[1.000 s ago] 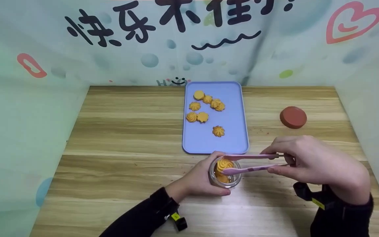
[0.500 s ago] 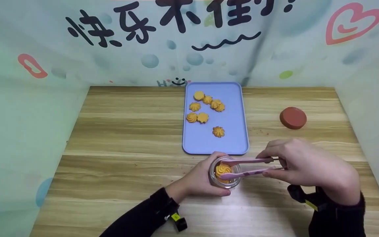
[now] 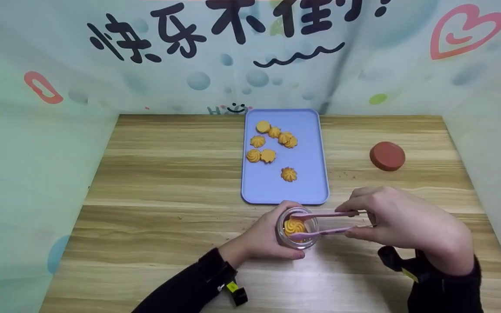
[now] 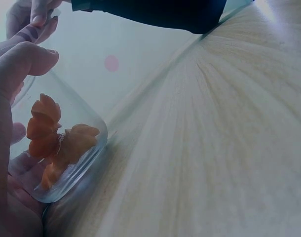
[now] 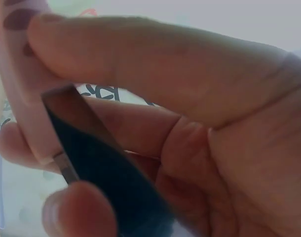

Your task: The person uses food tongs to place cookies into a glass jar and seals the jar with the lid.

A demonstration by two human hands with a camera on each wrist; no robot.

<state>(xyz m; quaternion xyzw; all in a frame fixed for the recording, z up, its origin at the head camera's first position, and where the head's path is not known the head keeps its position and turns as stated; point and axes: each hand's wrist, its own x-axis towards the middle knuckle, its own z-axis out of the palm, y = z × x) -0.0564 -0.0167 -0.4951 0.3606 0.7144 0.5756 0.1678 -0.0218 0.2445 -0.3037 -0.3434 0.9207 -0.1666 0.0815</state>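
My left hand (image 3: 264,234) grips a clear glass jar (image 4: 84,111) around its side, and the jar rests on the table. From the right, my right hand (image 3: 400,217) holds pink tongs (image 3: 331,214) between thumb and fingers. Their tips reach into the jar mouth and stand apart on either side of a swirled cookie (image 3: 294,227). Through the glass, the left wrist view shows several cookies (image 4: 44,126) in the lower part of the jar. The right wrist view has the tongs' shiny metal strip (image 5: 101,153) running through the hand.
A blue tray (image 3: 309,191) with several cookies (image 3: 288,174) lies behind the jar. The red-brown round lid (image 3: 387,155) sits at the right on the wooden table (image 3: 159,182). A printed cloth backdrop (image 3: 155,87) encloses the back and sides.
My right hand and the tongs have shifted left and nearer to me. The tong tips have spread, and the swirled cookie sits lower in the jar. My left hand stays put.
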